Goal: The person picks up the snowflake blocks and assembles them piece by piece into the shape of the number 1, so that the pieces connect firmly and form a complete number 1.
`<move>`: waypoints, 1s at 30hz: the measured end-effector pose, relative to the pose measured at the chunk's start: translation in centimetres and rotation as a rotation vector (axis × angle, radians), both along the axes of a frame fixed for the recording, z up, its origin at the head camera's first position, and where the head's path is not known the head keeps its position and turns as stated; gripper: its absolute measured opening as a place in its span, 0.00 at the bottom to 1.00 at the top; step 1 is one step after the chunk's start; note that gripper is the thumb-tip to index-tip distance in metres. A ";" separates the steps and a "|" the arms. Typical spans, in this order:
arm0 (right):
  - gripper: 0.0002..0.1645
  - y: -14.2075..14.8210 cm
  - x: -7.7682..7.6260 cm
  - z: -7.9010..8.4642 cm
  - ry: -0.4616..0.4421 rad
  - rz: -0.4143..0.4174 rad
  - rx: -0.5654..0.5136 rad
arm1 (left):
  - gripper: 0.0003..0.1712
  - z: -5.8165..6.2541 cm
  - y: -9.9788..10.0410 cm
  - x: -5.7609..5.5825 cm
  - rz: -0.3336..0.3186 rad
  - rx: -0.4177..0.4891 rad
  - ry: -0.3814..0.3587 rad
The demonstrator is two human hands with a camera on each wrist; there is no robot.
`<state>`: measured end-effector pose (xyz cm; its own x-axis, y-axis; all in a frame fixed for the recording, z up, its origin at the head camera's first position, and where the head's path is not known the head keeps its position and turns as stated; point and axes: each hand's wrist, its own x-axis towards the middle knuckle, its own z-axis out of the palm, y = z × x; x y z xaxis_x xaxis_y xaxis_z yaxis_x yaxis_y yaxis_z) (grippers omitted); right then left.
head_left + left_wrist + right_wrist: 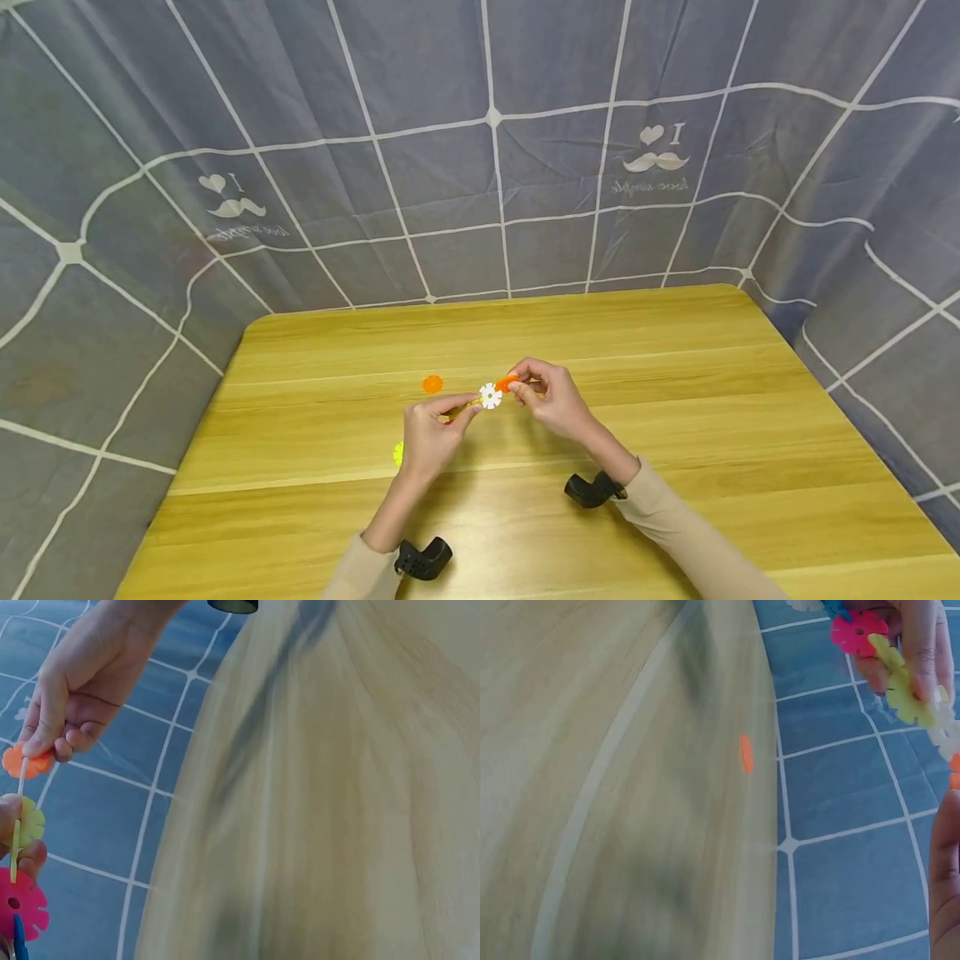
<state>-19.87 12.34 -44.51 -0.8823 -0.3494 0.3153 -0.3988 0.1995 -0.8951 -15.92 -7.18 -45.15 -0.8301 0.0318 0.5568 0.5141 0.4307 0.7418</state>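
Both hands hold a chain of slotted plastic flower discs above the table. My left hand (433,435) pinches a yellow disc (907,697) between thumb and fingers. My right hand (558,402) grips an orange disc (507,383) at the chain's right end. Between the hands a white disc (491,396) sits edge-on against the orange one, as the left wrist view shows. Beyond the left fingers the chain carries on with a pink disc (30,904) and a blue disc (19,937). Part of the chain is hidden behind the left hand.
A loose orange disc (432,384) lies on the wooden table (637,350), just beyond the left hand. Left of that hand shows a yellow-green disc (399,452), partly covered by it. A grey curtain with white lines (555,183) surrounds the table's back and sides.
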 end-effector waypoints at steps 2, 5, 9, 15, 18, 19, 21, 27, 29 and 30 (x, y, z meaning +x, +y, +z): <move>0.03 0.2 -0.1 0.2 0.010 -0.001 0.013 | 0.05 0.2 0.0 -0.1 0.005 -0.003 0.007; 0.03 0.5 -0.3 0.7 0.031 0.000 0.048 | 0.05 0.6 0.1 -0.2 0.013 -0.013 0.019; 0.03 0.9 -0.4 1.6 0.063 0.026 0.095 | 0.05 0.9 0.1 -0.3 0.027 -0.030 0.035; 0.03 1.1 -0.6 2.2 0.070 0.074 0.091 | 0.05 1.0 0.2 -0.2 0.027 -0.025 0.058; 0.02 1.0 -0.7 2.2 0.066 0.084 0.087 | 0.04 0.9 0.3 -0.2 0.023 -0.010 0.081; 0.02 1.0 -0.8 2.1 0.065 0.086 0.084 | 0.04 0.9 0.3 -0.2 0.022 -0.008 0.089; 0.03 1.0 -0.8 2.1 0.063 0.089 0.075 | 0.04 0.8 0.3 -0.2 0.022 -0.002 0.099; 0.04 0.7 -0.6 1.7 0.059 0.079 0.036 | 0.03 0.9 0.3 -0.1 0.018 0.001 0.107; 0.04 0.7 -0.5 1.6 0.061 0.075 0.035 | 0.03 1.0 0.3 -0.1 0.013 0.000 0.110; 0.04 0.7 -0.5 1.5 0.060 0.074 0.033 | 0.02 1.0 0.3 -0.1 0.011 -0.001 0.110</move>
